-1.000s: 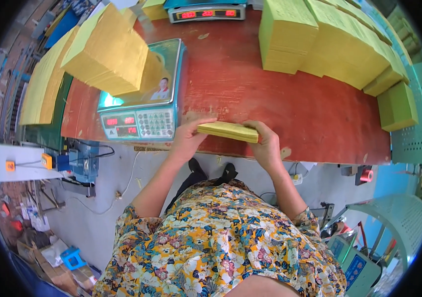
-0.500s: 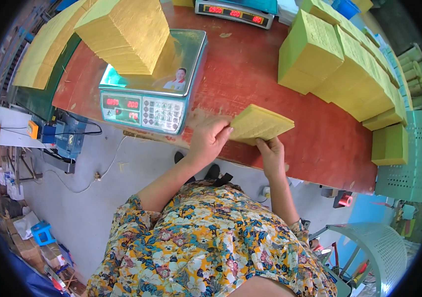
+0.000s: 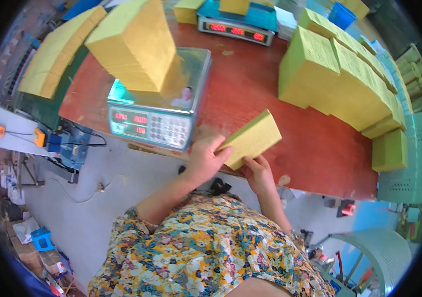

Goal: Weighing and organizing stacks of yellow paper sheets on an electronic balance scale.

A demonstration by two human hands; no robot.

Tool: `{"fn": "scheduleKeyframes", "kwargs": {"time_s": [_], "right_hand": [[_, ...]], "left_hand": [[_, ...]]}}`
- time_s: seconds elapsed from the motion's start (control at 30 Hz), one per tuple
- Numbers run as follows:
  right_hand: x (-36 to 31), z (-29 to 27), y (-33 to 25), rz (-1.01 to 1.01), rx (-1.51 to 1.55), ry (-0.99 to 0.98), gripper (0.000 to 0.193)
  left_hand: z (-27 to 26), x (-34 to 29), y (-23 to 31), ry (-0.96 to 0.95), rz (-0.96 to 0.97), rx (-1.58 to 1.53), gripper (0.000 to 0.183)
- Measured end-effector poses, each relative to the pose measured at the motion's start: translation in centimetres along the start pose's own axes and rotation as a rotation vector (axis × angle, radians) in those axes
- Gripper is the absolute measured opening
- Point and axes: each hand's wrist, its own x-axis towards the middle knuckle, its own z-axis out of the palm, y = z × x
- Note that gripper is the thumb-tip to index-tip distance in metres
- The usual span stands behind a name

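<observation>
Yellow paper bundle [image 3: 254, 140] was off the scale [image 3: 187, 129], pinched by left hand [image 3: 206, 159] and right hand [image 3: 259, 175] over the near edge of the table [image 3: 315, 171], handling apparently unfinished; tall stack [image 3: 134, 47] already sat weighed down on the pan, more blocks [image 3: 310, 64] lined up right.

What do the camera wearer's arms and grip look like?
The loose sleeves are short and flowered: white, blue and reddish on orange-yellow. The forearms are bare. Left grip and right grip wear no gloves; no watch shows.

two hands [image 3: 207, 161] [image 3: 258, 174], one held yellow stack [image 3: 254, 140], two digital scales [image 3: 170, 129] [image 3: 235, 31]
</observation>
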Motion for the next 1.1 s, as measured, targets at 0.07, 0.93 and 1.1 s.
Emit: {"fn": "scheduleKeyframes", "kwargs": {"time_s": [0.07, 0.93, 1.1], "right_hand": [[-0.2, 0.6, 0.0, -0.014, -0.035, -0.048, 0.037], [-2.9, 14.4, -7.5, -0.983, -1.775, -0.562, 0.034], [-1.9, 20.5, -7.3, -1.002, -1.468, -0.504, 0.025]], "left_hand": [[-0.9, -0.2, 0.0, 0.008, -0.023, 0.007, 0.02], [-13.5, -1.0, 3.3, -0.261, 0.4, 0.385, 0.024], [-21.1, -1.0, 2.6, -0.197, 0.123, 0.048, 0.05]]}}
